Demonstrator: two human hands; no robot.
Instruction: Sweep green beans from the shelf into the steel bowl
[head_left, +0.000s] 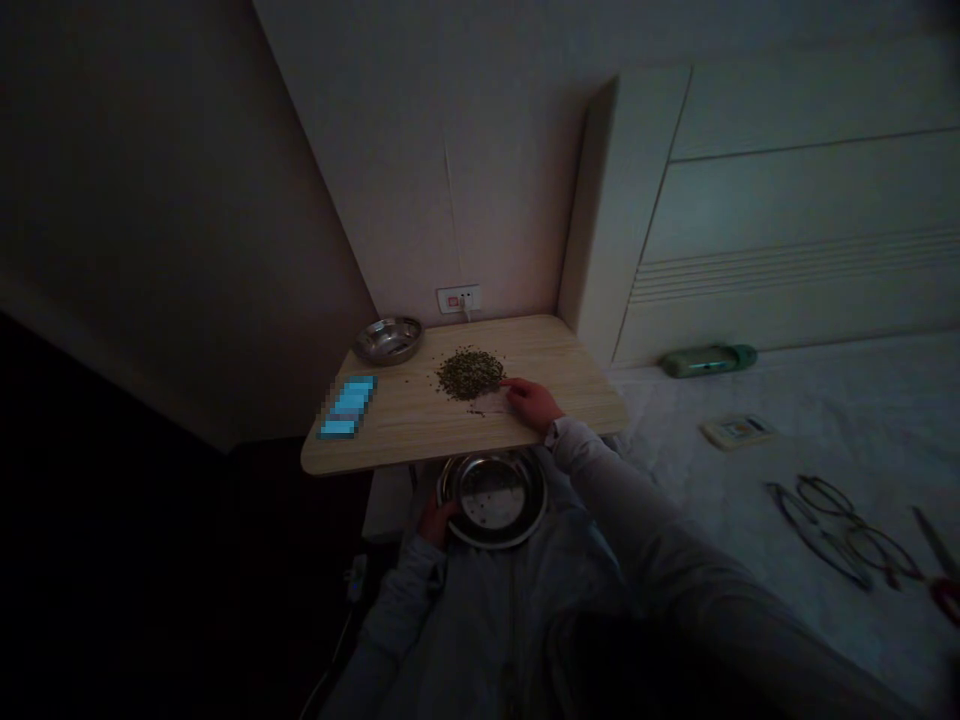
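My right hand (532, 402) reaches over the small wooden table, its index finger stretched out to the near right edge of a loose pile of small green, seed-like pieces (469, 374). A pale greyish patch (491, 402) lies beside the fingers; whether it is a sheet or a shadow, I cannot tell. Below the table's front edge, my left hand (436, 522) is closed on the left rim of a round metal bowl (493, 495) over my lap. A few dark bits show inside that bowl. The dim light hides the finer finger detail.
On the wooden table (405, 430), a second metal bowl (388, 342) stands at the back left, with a blurred, lit phone-like screen (347, 407) in front. A wall socket (459, 299) is behind. The bed holds a green bottle (709, 361), glasses (877, 550) and scissors (946, 597).
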